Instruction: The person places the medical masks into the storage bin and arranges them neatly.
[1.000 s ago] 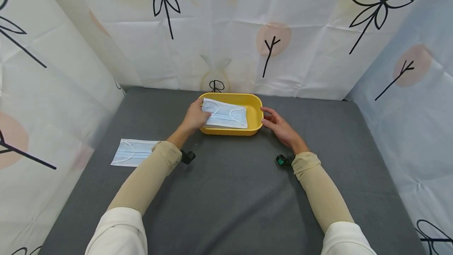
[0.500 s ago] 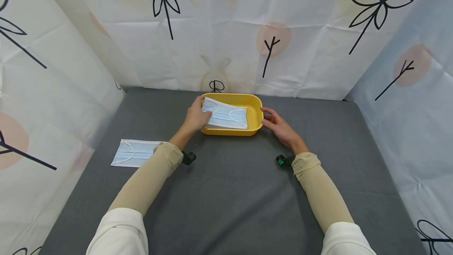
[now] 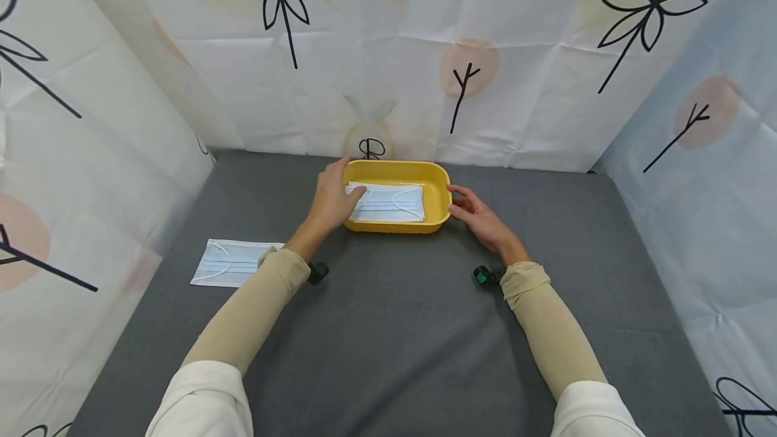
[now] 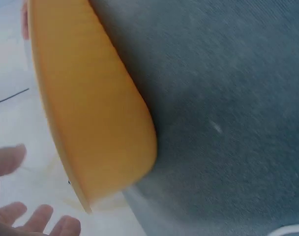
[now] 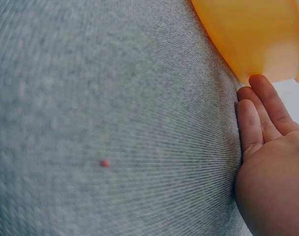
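Observation:
A yellow plastic basin (image 3: 436, 194) stands on the table's far side. Inside it lies a light-blue face mask (image 3: 388, 204), flat, with white ear loops; its left end is partly behind my left thumb. My left hand (image 3: 330, 201) is over the basin's left end, thumb and fingers spread, gripping nothing. In the left wrist view its fingers (image 4: 66, 226) are loose and apart, just beyond the basin rim. My right hand (image 3: 483, 222) rests at the basin's right end. The right wrist view has its fairly straight fingers (image 5: 270, 101) against the basin's outer wall (image 5: 253, 39).
Another blue face mask (image 3: 226, 263) lies on the grey table (image 3: 400, 329) at the left, partly covered by my left forearm. White curtains (image 3: 388, 52) printed with black plants stand behind the table and along both sides.
My left hand has let go of the mask and lifted slightly away, fingers spreading. The mask's left end has dropped down flat into the basin. My right hand has stayed put.

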`<state>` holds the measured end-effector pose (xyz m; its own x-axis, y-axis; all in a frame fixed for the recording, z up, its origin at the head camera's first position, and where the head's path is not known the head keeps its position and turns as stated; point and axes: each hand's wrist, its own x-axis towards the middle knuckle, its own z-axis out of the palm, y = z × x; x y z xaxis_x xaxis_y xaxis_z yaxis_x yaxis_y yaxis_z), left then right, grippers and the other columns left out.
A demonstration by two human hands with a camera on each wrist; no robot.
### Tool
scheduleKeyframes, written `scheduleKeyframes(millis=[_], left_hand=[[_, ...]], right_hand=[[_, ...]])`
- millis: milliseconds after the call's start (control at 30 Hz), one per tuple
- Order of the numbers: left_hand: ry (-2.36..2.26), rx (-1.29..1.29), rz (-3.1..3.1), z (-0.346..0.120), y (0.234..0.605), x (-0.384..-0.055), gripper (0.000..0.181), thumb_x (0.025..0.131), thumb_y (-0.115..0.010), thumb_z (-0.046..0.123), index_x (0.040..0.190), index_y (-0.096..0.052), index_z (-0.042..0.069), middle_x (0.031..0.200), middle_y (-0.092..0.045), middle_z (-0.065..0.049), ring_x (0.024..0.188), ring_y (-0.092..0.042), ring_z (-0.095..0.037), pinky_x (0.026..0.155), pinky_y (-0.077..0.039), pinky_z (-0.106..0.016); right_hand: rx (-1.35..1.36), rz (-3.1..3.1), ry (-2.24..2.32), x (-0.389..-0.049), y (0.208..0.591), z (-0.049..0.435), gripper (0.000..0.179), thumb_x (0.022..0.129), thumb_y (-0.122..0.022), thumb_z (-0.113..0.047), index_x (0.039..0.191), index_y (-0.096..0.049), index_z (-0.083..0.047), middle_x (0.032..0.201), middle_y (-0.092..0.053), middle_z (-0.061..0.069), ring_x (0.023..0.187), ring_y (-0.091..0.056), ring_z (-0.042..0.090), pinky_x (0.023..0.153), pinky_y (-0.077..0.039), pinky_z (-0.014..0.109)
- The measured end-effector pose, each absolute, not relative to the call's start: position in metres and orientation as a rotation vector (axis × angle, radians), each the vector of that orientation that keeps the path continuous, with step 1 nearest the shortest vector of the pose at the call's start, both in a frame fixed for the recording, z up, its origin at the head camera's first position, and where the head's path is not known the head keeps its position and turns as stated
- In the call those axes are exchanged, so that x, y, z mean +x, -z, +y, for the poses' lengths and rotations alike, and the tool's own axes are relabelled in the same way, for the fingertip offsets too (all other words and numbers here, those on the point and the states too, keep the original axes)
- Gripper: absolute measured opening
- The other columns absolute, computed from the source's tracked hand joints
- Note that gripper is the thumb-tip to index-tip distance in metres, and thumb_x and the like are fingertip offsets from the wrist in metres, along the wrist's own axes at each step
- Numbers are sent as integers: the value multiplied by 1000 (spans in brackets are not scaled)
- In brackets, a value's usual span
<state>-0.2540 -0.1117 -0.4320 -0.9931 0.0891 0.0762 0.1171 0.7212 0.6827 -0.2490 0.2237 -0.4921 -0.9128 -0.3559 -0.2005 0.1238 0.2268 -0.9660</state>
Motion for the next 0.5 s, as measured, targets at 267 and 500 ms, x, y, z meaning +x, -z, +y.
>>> scheduleKeyframes(millis=[267, 500], left_hand=[[857, -298, -2932, -125, 439, -246, 88, 96, -66, 52, 165, -19, 23, 169, -22, -13, 157, -14, -39, 125, -18, -61], [692, -243, -3002, -142, 443, -241, 90, 95, -56, 66, 165, -15, 27, 173, -9, -8, 159, -3, -41, 127, -6, -63]], right_hand=[[-221, 2134, 1727, -250, 495, 223, 58, 106, -54, -32, 159, -31, -25, 161, -36, 18, 150, -34, 35, 126, -22, 56], [-222, 2145, 1720, -249, 495, 224, 59, 107, -54, -32, 160, -30, -25, 162, -35, 18, 150, -33, 35, 126, -23, 55]])
